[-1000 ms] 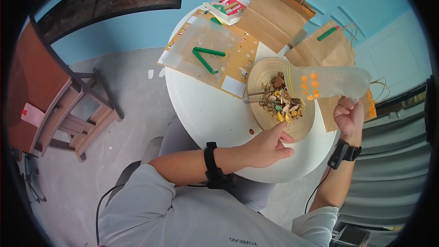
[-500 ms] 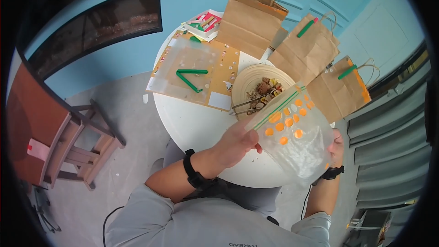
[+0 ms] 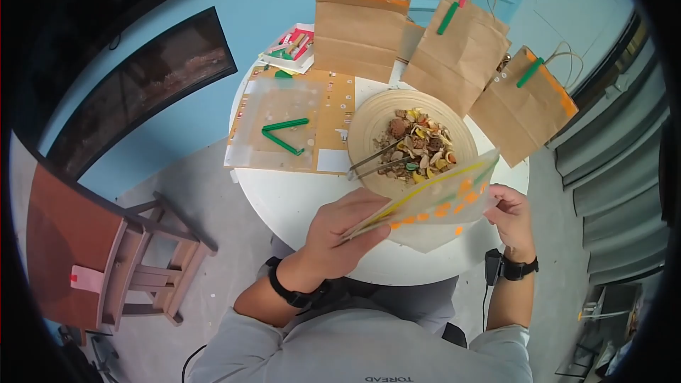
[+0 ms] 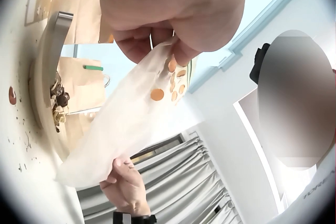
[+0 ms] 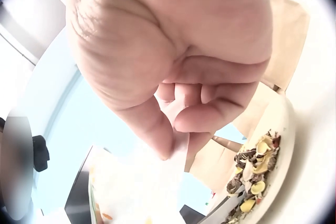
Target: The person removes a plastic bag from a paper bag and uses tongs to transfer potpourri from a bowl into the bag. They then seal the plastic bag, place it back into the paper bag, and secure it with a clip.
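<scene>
A translucent zip bag [image 3: 433,220] with orange dots and a green-and-yellow zip edge stretches between my two hands in front of the plate. My left hand [image 3: 344,230] grips the zip end, thumb on the near side. At the opposite end my right hand [image 3: 512,220] pinches the bag's plain edge between thumb and fingers, as the right wrist view shows close up. Just beyond the bag, a round wooden plate [image 3: 365,117] bears a heap of dried petals, pods and shell-like bits [image 3: 425,143]. Metal tongs [image 3: 372,158] lie across its left side.
Three brown paper bags [image 3: 358,35] stand behind the plate, two with green clips [image 3: 447,19]. On the left, a clear plastic bag [image 3: 273,103] and an open green bag clip [image 3: 287,124] lie on a printed sheet. A white tray [image 3: 291,48] stands behind them.
The zip bag has come down from above the plate, held by the right hand alone, to the table's front. My left hand has taken its zip end, and the bag now lies flatter.
</scene>
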`<state>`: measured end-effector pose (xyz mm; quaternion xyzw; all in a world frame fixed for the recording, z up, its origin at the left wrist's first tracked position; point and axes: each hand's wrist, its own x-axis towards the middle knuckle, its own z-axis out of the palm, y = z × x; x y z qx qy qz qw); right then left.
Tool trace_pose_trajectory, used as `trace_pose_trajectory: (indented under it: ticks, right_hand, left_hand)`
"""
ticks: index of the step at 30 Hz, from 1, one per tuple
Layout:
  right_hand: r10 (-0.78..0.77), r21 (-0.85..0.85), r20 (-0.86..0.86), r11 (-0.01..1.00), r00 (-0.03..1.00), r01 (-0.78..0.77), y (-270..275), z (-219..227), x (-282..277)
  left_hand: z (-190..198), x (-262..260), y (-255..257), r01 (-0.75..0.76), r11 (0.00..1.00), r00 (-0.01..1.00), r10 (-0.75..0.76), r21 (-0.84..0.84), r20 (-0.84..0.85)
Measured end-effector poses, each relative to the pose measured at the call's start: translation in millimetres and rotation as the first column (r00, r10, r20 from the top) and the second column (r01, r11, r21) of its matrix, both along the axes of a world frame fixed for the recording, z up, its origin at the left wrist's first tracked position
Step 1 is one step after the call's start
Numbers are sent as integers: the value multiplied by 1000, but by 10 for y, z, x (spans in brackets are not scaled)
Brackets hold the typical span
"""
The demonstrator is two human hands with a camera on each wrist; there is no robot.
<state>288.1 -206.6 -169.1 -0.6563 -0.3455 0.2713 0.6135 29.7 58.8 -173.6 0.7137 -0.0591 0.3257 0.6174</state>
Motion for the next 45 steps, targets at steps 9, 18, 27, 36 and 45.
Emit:
trace_pose_trajectory:
  ticks: [9,18,27,36,45]
  right_hand:
    - [30,-115,89,993,996,-19,-87,162,-141]
    - [-294,126,-170,940,941,317,-263,-192,-166]
    - [-425,2,-190,901,885,434,-412,-252,-178]
    - [-803,235,213,595,556,769,-371,256,1239]
    - [-669,445,738,388,-86,807,98,585,2324]
  left_hand:
    - [165,-301,252,62,983,950,-6,170,-312]
    - [190,-116,1166,-417,564,868,479,-713,-129]
    - [-505,263,2205,-686,584,707,390,-435,-590]
    - [-453,37,1798,-865,467,486,687,-183,-541]
    - [-332,-280,1107,-794,567,607,720,-219,-338]
